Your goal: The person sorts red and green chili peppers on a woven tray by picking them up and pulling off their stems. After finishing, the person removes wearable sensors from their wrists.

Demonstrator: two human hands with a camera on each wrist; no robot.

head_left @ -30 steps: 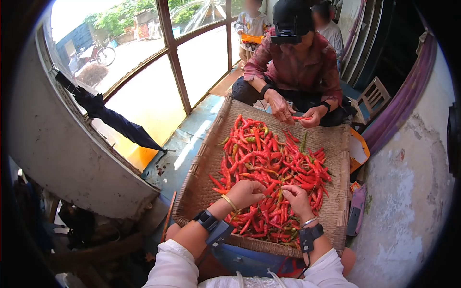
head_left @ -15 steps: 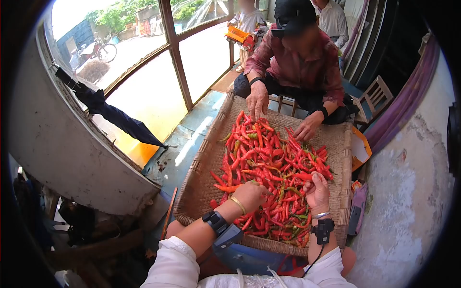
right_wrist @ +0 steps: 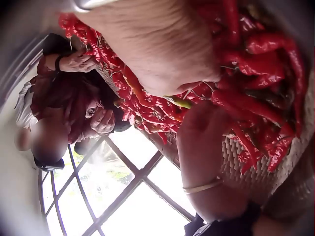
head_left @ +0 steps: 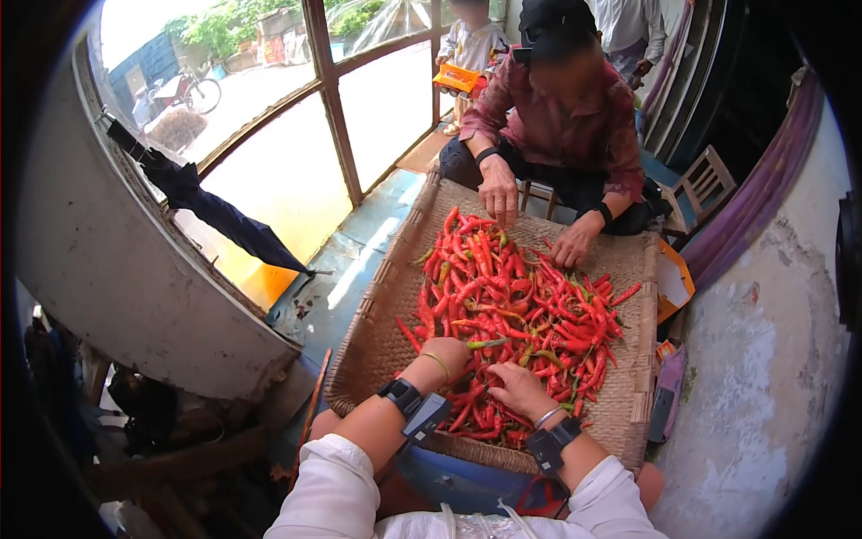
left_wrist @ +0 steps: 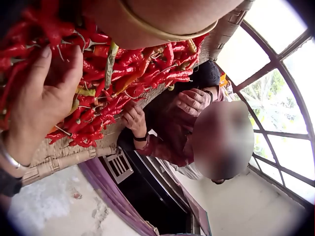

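A heap of red chili peppers (head_left: 575,314), with a few green ones in it, lies in a woven basket tray (head_left: 368,359). My left hand (head_left: 446,357) is curled low over the near left of the heap. A green chili pepper (head_left: 487,343) sticks out from its fingers, which are mostly hidden in the head view. Close beside it, my right hand (head_left: 523,392) reaches into the near peppers. Its thumb (left_wrist: 40,69) and forefinger stand apart in the left wrist view, over red peppers and thin stems.
Across the tray sits another person, both hands (head_left: 575,241) at the heap's far edge. Behind stand a child with an orange toy truck (head_left: 456,79) and a further person. A folded umbrella (head_left: 224,220) hangs by the window at left; a wooden chair (head_left: 700,189) stands back right.
My right hand has left the right side of the heap, where it held a red chili pepper, and come in beside my left. My left hand has shifted slightly left. The other person's hands lowered earlier.
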